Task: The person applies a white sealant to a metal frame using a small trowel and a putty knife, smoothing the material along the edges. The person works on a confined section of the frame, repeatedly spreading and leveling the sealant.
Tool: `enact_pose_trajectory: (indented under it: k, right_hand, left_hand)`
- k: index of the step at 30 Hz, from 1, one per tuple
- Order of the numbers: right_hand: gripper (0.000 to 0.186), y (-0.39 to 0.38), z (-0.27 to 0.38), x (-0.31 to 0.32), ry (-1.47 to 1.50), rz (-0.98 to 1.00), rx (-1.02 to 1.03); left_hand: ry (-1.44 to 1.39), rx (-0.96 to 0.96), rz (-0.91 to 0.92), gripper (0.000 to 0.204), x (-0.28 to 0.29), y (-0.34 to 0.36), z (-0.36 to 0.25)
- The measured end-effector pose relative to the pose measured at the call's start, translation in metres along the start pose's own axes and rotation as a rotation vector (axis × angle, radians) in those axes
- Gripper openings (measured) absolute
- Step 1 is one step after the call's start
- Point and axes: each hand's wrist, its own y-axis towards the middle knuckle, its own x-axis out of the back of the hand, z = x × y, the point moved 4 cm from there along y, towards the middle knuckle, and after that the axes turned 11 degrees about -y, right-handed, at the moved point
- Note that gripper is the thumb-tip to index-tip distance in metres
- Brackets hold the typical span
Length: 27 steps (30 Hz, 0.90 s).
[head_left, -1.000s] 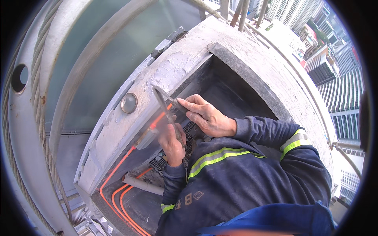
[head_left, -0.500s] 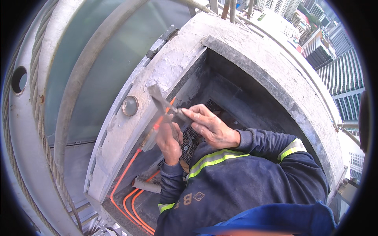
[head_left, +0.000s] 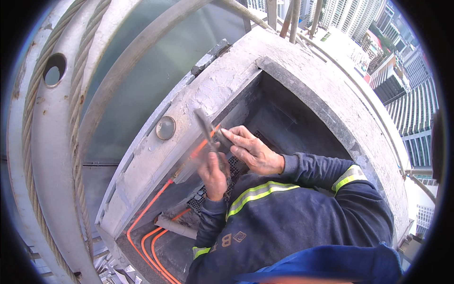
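Observation:
My left hand [head_left: 215, 176] is closed round the handle of a putty knife [head_left: 204, 124], whose grey blade points up and away, blurred by motion. Just right of it, my right hand [head_left: 259, 156] pinches a short dark piece [head_left: 226, 138] close beside the knife; its kind is hidden by the fingers and blur. I cannot tell whether the two touch. Beyond the blade lies a pale ledge [head_left: 222, 90] with rough white plaster on it. A round glass-faced fitting [head_left: 166, 128] is set in the ledge to the left.
Orange conduit [head_left: 151, 208] runs along the recess's inner wall and bends at the bottom, near a pale pipe [head_left: 177, 227]. Black mesh [head_left: 196, 202] lies below my hands. Steel cables [head_left: 78, 104] and a white perforated beam [head_left: 56, 142] stand at left. Tall buildings [head_left: 416, 109] show far below right.
The view has shifted, so the ledge and cables sit farther right and lower. The putty knife's blade has turned more edge-on; both hands stay close together.

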Motion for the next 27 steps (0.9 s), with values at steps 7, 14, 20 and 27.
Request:
enact_pose_trajectory:
  k: [7, 14, 20, 27]
  right_hand:
    - [0.05, 0.073, -0.034, 0.07, 0.151, -0.082, -0.195]
    - [0.049, 0.065, -0.05, 0.046, 0.202, -0.176, -0.241]
    - [0.052, 0.015, -0.009, -0.011, 0.25, 0.375, -0.09]
    - [0.037, 0.069, -0.023, 0.022, 0.971, 0.01, -0.383]
  left_hand:
    - [0.042, -0.199, -0.149, 0.049, 0.045, 0.019, -0.015]
    - [0.05, -0.149, -0.084, 0.045, 0.015, -0.004, -0.005]
    - [-0.088, -0.096, -0.336, 0.046, 0.024, 0.004, -0.008]
    - [-0.143, -0.133, -0.162, 0.05, 0.036, 0.002, -0.026]
